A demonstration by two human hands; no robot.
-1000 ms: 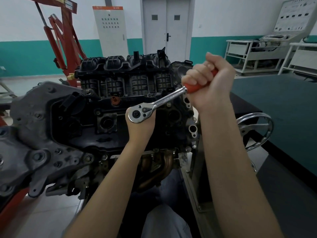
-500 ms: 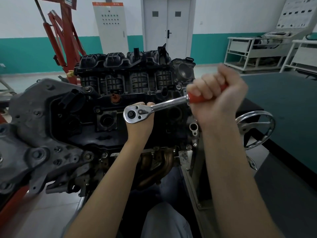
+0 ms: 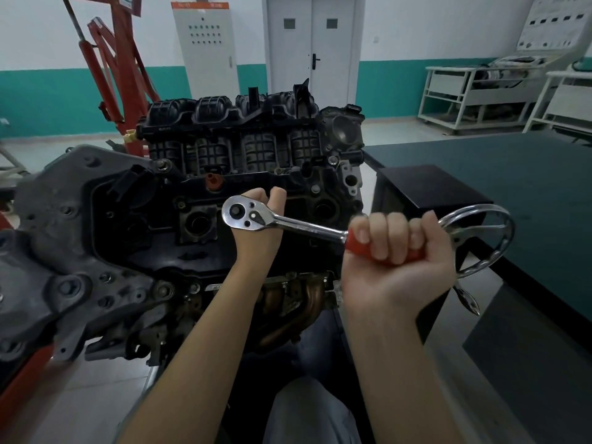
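Observation:
A chrome ratchet wrench [image 3: 282, 223] with a red handle lies across the front of a black engine [image 3: 224, 174] on a stand. My right hand [image 3: 397, 261] grips the red handle in a full fist, low and to the right of the engine. My left hand [image 3: 259, 241] sits right behind the ratchet head, its fingers curled around whatever hangs under the head; that part is hidden by the wrench and the hand. The ratchet head points left, over the valve cover between two round plug wells.
A chrome handwheel [image 3: 487, 238] of the engine stand sits just right of my right hand. A dark green table [image 3: 512, 174] fills the right side. A red engine hoist [image 3: 118, 65] stands behind the engine, a grey cabinet [image 3: 205, 46] and white racks [image 3: 474, 91] by the wall.
My right hand has swung the red handle down and to the right, from above the engine's upper right to beside the handwheel. The ratchet head and my left hand stayed in place.

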